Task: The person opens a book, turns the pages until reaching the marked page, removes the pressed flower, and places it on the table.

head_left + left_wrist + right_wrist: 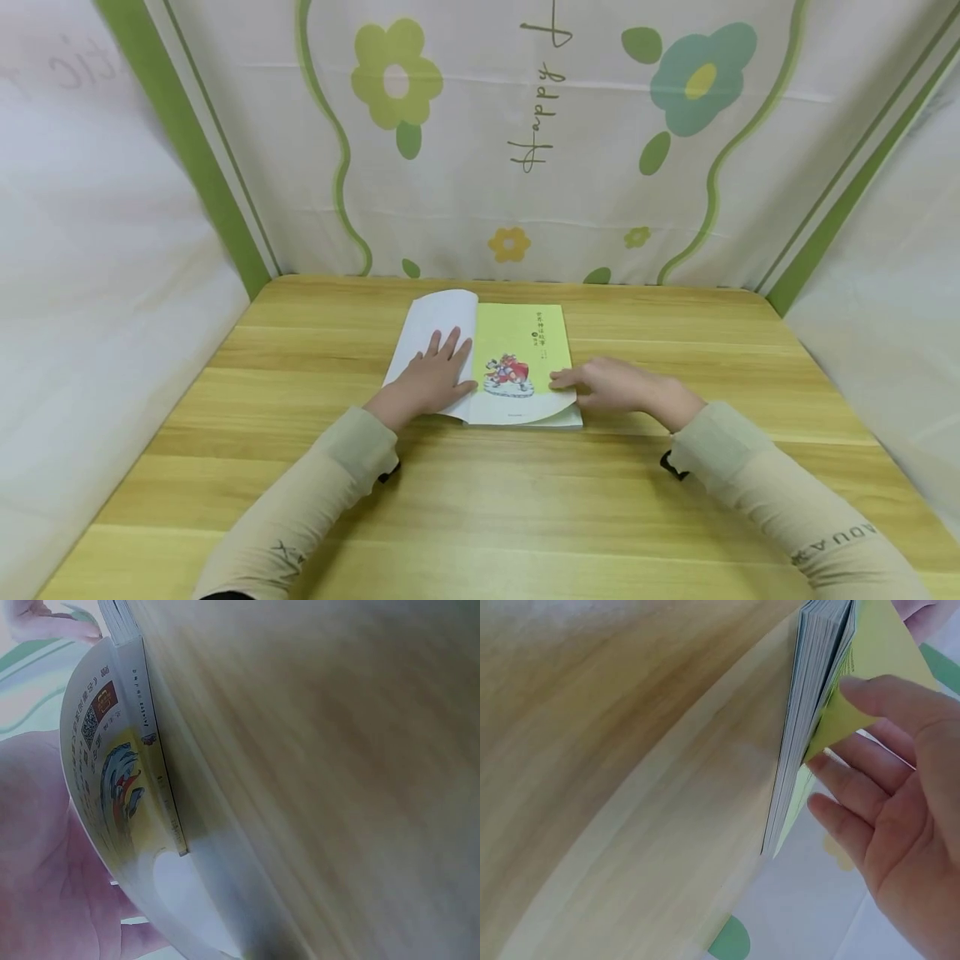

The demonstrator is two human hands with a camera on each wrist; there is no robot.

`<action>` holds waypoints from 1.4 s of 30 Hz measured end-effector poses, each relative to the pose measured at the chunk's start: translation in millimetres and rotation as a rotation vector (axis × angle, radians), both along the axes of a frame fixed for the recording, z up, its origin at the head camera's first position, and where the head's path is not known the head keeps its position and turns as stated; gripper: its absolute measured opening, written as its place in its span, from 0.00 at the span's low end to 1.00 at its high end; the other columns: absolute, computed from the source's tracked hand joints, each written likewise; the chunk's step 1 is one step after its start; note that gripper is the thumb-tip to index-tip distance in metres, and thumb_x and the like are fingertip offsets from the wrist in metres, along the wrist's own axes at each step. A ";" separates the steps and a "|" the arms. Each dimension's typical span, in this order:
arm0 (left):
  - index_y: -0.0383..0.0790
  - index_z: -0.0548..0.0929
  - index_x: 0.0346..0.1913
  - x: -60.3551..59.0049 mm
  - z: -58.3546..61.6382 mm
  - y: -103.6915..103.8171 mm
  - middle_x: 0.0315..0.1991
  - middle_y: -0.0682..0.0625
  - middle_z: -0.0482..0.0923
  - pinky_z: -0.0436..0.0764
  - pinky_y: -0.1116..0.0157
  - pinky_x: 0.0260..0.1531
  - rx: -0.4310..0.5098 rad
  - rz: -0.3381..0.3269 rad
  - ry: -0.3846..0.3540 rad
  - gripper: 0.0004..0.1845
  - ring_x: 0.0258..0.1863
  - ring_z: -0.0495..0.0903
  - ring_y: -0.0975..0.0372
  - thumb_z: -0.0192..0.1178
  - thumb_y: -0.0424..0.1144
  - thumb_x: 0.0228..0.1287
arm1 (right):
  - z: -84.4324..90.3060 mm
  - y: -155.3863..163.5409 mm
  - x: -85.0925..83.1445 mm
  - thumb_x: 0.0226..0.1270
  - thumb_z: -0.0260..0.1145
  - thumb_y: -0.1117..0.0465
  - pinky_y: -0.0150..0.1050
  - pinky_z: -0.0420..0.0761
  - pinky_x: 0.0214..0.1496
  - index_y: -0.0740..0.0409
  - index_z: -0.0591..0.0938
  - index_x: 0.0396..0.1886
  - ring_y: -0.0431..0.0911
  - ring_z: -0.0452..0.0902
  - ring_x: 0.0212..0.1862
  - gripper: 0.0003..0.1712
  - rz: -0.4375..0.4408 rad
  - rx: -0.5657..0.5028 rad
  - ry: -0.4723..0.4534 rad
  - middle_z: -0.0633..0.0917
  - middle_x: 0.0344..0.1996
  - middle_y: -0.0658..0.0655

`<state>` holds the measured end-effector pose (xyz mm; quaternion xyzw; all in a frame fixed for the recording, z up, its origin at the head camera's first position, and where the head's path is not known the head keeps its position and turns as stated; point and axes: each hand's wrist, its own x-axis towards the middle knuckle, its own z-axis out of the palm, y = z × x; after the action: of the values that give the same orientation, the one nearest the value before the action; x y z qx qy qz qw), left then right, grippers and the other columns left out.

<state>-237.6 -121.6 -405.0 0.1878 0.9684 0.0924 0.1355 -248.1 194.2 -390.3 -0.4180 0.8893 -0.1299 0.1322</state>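
Observation:
A paperback book point(525, 333) lies open on the table. Its opened cover point(444, 312) is turned to the left, white side up; the printed outer side point(112, 772) curves upward in the left wrist view. My left hand point(429, 375) rests on that white side with fingers spread. On the right lies a yellow title page point(881, 645) with dark lettering and a small red-and-blue drawing. My right hand point(618, 385) pinches this page near its lower right corner, thumb on one face and fingers on the other. The corner curls up from the page block point(799, 727).
A wood-grain table point(480, 500) carries the book. Behind it hangs a white fabric wall point(465, 192) with printed flowers and green lines; pale fabric sides point(97, 275) with green edging stand to the left and right.

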 end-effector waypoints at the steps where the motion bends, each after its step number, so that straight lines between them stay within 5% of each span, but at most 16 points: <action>1: 0.43 0.45 0.84 -0.1 0.2 0.3 0.83 0.43 0.30 0.51 0.37 0.72 0.000 0.001 -0.002 0.42 0.80 0.31 0.42 0.48 0.58 0.80 | -0.1 -0.1 -0.7 0.72 0.64 0.69 0.53 0.78 0.62 0.64 0.83 0.62 0.60 0.78 0.63 0.19 -0.001 -0.005 0.017 0.81 0.63 0.63; 10: 0.42 0.45 0.84 -1.0 1.5 2.0 0.83 0.42 0.30 0.52 0.37 0.72 0.002 0.001 -0.004 0.42 0.80 0.32 0.41 0.48 0.58 0.80 | 1.5 -2.8 -4.7 0.73 0.66 0.67 0.56 0.74 0.65 0.66 0.84 0.59 0.63 0.76 0.64 0.18 -0.142 0.018 0.097 0.80 0.63 0.67; 17: 0.43 0.45 0.84 0.1 0.8 2.1 0.83 0.42 0.30 0.53 0.37 0.72 -0.002 0.002 -0.001 0.42 0.80 0.32 0.41 0.48 0.58 0.80 | 2.0 -9.2 -5.3 0.74 0.66 0.63 0.57 0.74 0.65 0.66 0.82 0.63 0.65 0.73 0.67 0.21 -0.333 0.012 0.038 0.70 0.70 0.73; 23: 0.42 0.46 0.84 3.0 1.2 2.8 0.83 0.42 0.31 0.52 0.37 0.72 0.006 0.007 -0.010 0.41 0.80 0.32 0.41 0.48 0.58 0.80 | -0.9 -9.2 -6.5 0.76 0.67 0.54 0.61 0.67 0.70 0.67 0.71 0.73 0.69 0.66 0.70 0.34 -0.436 -0.103 -0.036 0.65 0.72 0.75; 33: 0.40 0.47 0.83 6.4 1.5 3.2 0.83 0.41 0.33 0.54 0.36 0.71 0.008 0.001 0.002 0.42 0.80 0.35 0.40 0.50 0.57 0.80 | -5.1 -13.2 -5.0 0.73 0.68 0.44 0.57 0.60 0.74 0.68 0.41 0.82 0.65 0.56 0.76 0.60 -0.426 -0.369 -0.295 0.52 0.78 0.72; 42: 0.41 0.46 0.84 3.2 2.2 2.8 0.83 0.41 0.32 0.54 0.37 0.72 -0.002 -0.001 0.006 0.42 0.80 0.34 0.40 0.49 0.58 0.80 | -1.2 -22.8 -5.3 0.76 0.66 0.52 0.55 0.62 0.73 0.64 0.38 0.83 0.64 0.53 0.77 0.56 -0.352 -0.464 -0.303 0.48 0.80 0.71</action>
<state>-234.4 -118.8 -402.8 0.1882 0.9688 0.0909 0.1329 -253.4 171.4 -391.5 -0.2527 0.8649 -0.4105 0.1396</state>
